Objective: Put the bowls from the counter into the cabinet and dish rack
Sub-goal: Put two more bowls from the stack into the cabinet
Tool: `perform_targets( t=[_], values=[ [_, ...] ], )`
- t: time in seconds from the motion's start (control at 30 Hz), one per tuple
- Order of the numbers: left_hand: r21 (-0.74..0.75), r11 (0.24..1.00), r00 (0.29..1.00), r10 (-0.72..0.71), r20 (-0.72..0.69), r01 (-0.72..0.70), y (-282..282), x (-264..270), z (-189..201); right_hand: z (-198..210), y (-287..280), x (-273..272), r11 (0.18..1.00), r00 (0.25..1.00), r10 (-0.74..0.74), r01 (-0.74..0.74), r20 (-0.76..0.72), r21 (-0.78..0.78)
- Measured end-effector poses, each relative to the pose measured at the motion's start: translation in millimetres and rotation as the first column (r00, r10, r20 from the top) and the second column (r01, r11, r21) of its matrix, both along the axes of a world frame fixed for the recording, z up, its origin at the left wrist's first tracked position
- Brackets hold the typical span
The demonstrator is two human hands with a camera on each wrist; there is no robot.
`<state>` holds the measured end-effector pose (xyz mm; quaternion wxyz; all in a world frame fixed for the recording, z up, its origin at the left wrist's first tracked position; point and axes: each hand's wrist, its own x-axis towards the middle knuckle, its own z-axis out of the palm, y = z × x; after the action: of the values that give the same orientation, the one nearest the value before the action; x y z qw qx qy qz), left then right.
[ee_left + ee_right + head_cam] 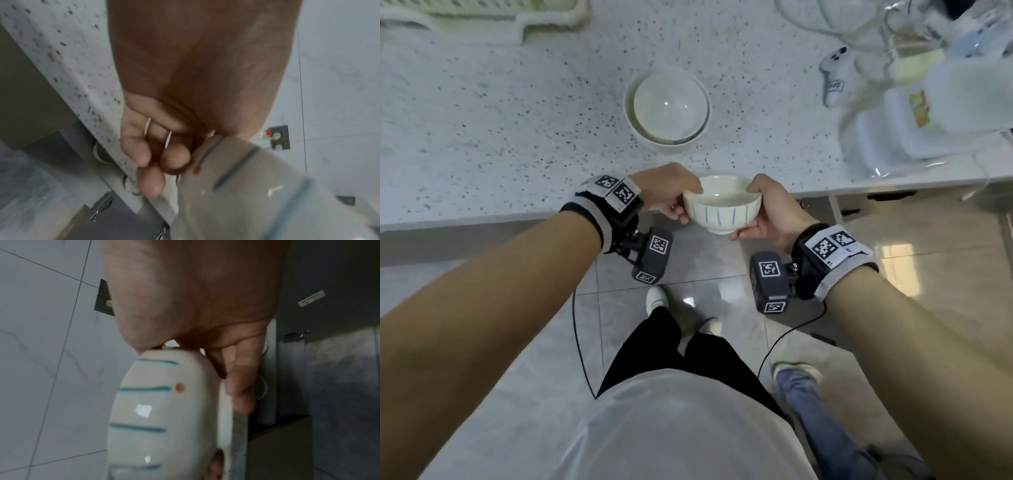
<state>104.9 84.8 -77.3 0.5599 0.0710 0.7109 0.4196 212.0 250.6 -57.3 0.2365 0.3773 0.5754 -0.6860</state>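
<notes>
A white bowl with thin blue stripes [722, 209] is held in the air over the front edge of the speckled counter [517, 137]. My left hand [671, 197] grips its left side, thumb on the rim and fingers below. My right hand [763, 212] grips its right side, thumb on the rim and fingers under the foot. The same bowl [164, 410] fills the right wrist view, and its striped wall [257, 194] shows in the left wrist view. Two nested white bowls [667, 106] stand on the counter behind it.
A white dish rack [493, 13] sits at the counter's far left. Clear glassware [825, 17], a white controller [834, 73] and white plastic packs [928, 116] crowd the right. Grey floor tiles lie below, where another person's foot in jeans [801, 377] stands to my right.
</notes>
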Motion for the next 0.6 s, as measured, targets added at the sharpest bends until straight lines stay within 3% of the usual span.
perform_targets(
  t=[0.13, 0.3, 0.43, 0.6],
  values=[
    [-0.050, 0.997, 0.996, 0.060, -0.064, -0.063, 17, 30, -12, -32, 6, 36, 0.973, 0.980, -0.200, 0.200, -0.016, 0.113],
    [-0.032, 0.998, 0.998, 0.059, 0.027, -0.058, 29, 96, -39, -68, 6, 91, 0.926, 0.937, -0.336, 0.346, -0.094, 0.150],
    [-0.011, 1.000, 0.999, 0.028, 0.041, -0.027, 44, 143, -67, -92, 13, 133, 0.902, 0.929, -0.355, 0.369, -0.101, 0.223],
    [-0.052, 0.992, 0.993, 0.117, 0.011, -0.116, 63, 160, -112, -127, 29, 153, 0.926, 0.951, -0.291, 0.307, -0.103, 0.218]
  ],
)
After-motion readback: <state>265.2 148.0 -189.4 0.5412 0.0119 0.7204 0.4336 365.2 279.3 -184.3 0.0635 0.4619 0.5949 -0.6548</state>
